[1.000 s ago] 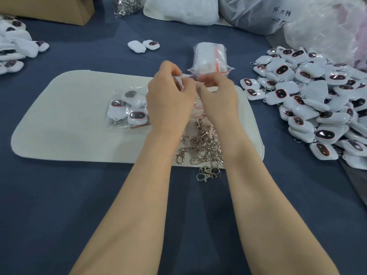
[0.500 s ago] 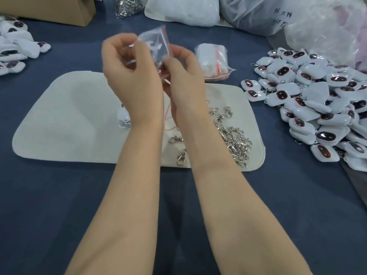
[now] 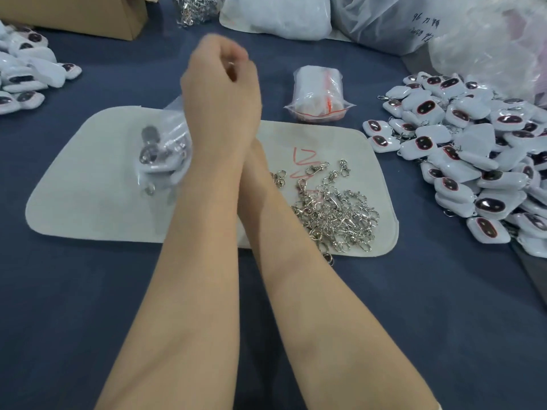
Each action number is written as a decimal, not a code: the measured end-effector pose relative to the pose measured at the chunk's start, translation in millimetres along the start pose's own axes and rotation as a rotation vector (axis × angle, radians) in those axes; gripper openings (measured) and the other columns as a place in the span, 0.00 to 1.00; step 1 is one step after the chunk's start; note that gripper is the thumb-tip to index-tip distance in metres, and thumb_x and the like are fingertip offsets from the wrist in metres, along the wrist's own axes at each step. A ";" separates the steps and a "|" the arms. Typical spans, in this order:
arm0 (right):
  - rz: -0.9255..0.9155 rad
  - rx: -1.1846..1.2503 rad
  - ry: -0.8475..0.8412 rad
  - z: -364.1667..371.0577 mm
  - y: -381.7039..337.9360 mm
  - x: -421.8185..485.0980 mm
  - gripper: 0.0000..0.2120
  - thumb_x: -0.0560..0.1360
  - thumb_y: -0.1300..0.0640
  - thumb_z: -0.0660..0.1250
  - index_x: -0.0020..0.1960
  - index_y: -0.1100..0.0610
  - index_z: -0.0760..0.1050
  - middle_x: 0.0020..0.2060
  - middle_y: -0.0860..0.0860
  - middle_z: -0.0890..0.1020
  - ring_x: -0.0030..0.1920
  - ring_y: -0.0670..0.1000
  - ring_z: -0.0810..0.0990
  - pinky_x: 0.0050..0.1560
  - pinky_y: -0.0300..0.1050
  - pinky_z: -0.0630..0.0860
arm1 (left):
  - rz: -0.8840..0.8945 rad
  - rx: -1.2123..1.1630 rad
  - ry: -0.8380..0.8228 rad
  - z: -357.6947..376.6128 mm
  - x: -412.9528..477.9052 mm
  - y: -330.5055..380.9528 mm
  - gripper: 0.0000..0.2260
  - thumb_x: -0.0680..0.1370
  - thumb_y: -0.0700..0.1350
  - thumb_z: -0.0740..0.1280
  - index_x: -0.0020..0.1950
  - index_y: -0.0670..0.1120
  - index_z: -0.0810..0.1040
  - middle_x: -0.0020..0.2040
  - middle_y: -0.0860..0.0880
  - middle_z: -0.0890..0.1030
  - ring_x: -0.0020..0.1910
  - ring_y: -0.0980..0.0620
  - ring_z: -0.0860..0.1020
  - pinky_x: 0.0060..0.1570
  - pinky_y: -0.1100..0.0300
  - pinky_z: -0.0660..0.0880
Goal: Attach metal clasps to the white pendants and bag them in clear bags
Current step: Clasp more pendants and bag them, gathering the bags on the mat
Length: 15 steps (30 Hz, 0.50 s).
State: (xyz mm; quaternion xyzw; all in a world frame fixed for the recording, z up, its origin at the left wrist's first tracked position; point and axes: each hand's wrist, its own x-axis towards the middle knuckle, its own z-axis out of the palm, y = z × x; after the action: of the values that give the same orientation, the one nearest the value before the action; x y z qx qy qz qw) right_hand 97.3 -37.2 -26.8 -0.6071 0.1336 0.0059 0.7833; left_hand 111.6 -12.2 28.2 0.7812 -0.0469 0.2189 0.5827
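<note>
Centrally, the left hand (image 3: 220, 84) is seen raised with its back to the camera and its fingers curled inward; motion blur prevents it from being told whether anything is pinched between them. The right hand is hidden behind the left wrist, so its state cannot be told; only the right forearm (image 3: 296, 261) is shown, crossed under the left one.

Just below and to the left of the left hand, a clear bag (image 3: 162, 149) is seen, blurred, with several white pendants and a metal ring inside. It is placed over a white felt mat (image 3: 88, 187); whether it is held or rests on the mat cannot be told.

Below and to the right of the grip, a loose pile of metal clasps (image 3: 334, 214) is spread on the mat, with thin red loops (image 3: 305, 156) lying beside it. Level with the hand and to its right, a pack of clear zip bags (image 3: 319, 93) with a red seal line is set on the blue table cloth (image 3: 88, 291). Well apart to the right, a large heap of white pendants (image 3: 473, 161) is piled. A smaller heap (image 3: 26, 75) is found well to the left. Beyond the hand, a cardboard box (image 3: 88, 13) and large plastic sacks (image 3: 281, 16) are placed.
</note>
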 end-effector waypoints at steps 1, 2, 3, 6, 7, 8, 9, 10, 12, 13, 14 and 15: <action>-0.030 -0.057 0.043 -5.6 -0.6 1.2 0.08 0.81 0.67 0.56 0.48 0.58 0.72 0.37 0.50 0.82 0.35 0.41 0.78 0.41 0.37 0.75 | -0.024 0.064 -0.017 1.2 -0.9 -7.4 0.05 0.77 0.39 0.60 0.46 0.49 0.73 0.40 0.59 0.76 0.40 0.62 0.75 0.42 0.73 0.68; -0.087 -0.136 0.097 -13.6 -3.2 3.9 0.09 0.80 0.69 0.57 0.56 0.61 0.73 0.46 0.55 0.83 0.43 0.47 0.81 0.49 0.42 0.77 | -0.060 0.102 -0.038 2.4 -2.8 -15.2 0.05 0.77 0.41 0.60 0.47 0.49 0.73 0.43 0.56 0.77 0.45 0.58 0.77 0.45 0.70 0.68; -0.143 -0.222 0.175 -23.4 -9.6 6.0 0.14 0.79 0.69 0.57 0.62 0.63 0.72 0.54 0.58 0.82 0.53 0.52 0.80 0.59 0.48 0.75 | -0.102 0.141 -0.080 4.3 -5.0 -23.8 0.05 0.77 0.41 0.60 0.50 0.48 0.74 0.46 0.54 0.78 0.49 0.54 0.77 0.47 0.67 0.68; -0.253 -0.466 0.436 -66.7 -28.4 10.4 0.19 0.77 0.69 0.55 0.66 0.60 0.72 0.63 0.56 0.77 0.61 0.53 0.74 0.62 0.37 0.67 | -0.183 0.349 -0.338 16.2 -16.9 -41.1 0.11 0.77 0.44 0.62 0.59 0.47 0.73 0.53 0.47 0.79 0.55 0.46 0.76 0.50 0.59 0.68; -0.266 -0.554 0.528 -82.9 -32.7 10.6 0.19 0.77 0.68 0.55 0.66 0.59 0.73 0.64 0.55 0.76 0.62 0.52 0.74 0.58 0.33 0.64 | -0.190 0.420 -0.427 20.3 -21.0 -44.3 0.12 0.77 0.45 0.62 0.61 0.48 0.72 0.54 0.46 0.80 0.55 0.44 0.77 0.50 0.58 0.69; -0.263 -0.618 0.607 -98.2 -33.8 12.2 0.19 0.78 0.67 0.55 0.66 0.58 0.73 0.65 0.54 0.75 0.64 0.51 0.72 0.56 0.31 0.62 | -0.190 0.481 -0.495 23.9 -24.4 -46.5 0.13 0.77 0.47 0.62 0.61 0.48 0.71 0.55 0.44 0.80 0.54 0.43 0.77 0.50 0.57 0.69; -0.248 -0.676 0.658 -111.0 -33.7 13.0 0.19 0.78 0.66 0.55 0.67 0.58 0.72 0.66 0.54 0.74 0.66 0.52 0.71 0.59 0.32 0.61 | -0.188 0.523 -0.543 26.9 -26.8 -47.9 0.13 0.77 0.47 0.62 0.61 0.48 0.71 0.54 0.43 0.80 0.53 0.42 0.78 0.50 0.57 0.71; -0.226 -0.736 0.685 -120.2 -31.9 14.0 0.20 0.78 0.65 0.55 0.68 0.57 0.70 0.68 0.54 0.72 0.69 0.53 0.69 0.64 0.35 0.61 | -0.191 0.545 -0.571 29.4 -28.1 -48.8 0.13 0.76 0.47 0.62 0.61 0.48 0.70 0.53 0.43 0.80 0.52 0.41 0.79 0.52 0.55 0.73; -0.145 -0.855 0.691 -130.4 -26.3 14.9 0.21 0.78 0.62 0.55 0.71 0.56 0.67 0.73 0.56 0.65 0.71 0.57 0.64 0.68 0.43 0.58 | -0.208 0.552 -0.595 32.8 -27.6 -48.6 0.15 0.76 0.47 0.62 0.61 0.47 0.69 0.52 0.42 0.81 0.52 0.40 0.79 0.55 0.51 0.76; -0.109 -0.890 0.692 -134.9 -25.1 15.3 0.21 0.79 0.61 0.55 0.72 0.55 0.66 0.74 0.57 0.62 0.72 0.59 0.62 0.68 0.44 0.58 | -0.210 0.561 -0.600 34.5 -26.2 -48.2 0.16 0.75 0.47 0.62 0.62 0.47 0.68 0.52 0.42 0.81 0.53 0.40 0.79 0.55 0.51 0.75; -0.090 -0.907 0.708 -139.7 -25.1 15.6 0.21 0.79 0.61 0.55 0.72 0.54 0.66 0.75 0.57 0.60 0.71 0.61 0.61 0.67 0.46 0.59 | -0.206 0.577 -0.601 36.4 -24.5 -47.4 0.17 0.76 0.48 0.63 0.64 0.46 0.68 0.55 0.42 0.80 0.55 0.40 0.78 0.56 0.52 0.74; -0.078 -0.915 0.732 -144.1 -25.5 15.7 0.22 0.79 0.60 0.55 0.72 0.53 0.66 0.75 0.57 0.59 0.71 0.61 0.61 0.68 0.48 0.60 | -0.203 0.590 -0.597 38.5 -23.0 -46.6 0.19 0.76 0.49 0.63 0.65 0.45 0.67 0.58 0.42 0.79 0.58 0.41 0.76 0.55 0.54 0.72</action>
State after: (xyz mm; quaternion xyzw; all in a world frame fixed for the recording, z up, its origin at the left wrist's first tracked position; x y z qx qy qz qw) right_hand 87.7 -183.6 -38.7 -0.8504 0.3570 -0.1760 0.3439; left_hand 117.3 -37.5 -31.1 0.9440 -0.0717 -0.0710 0.3141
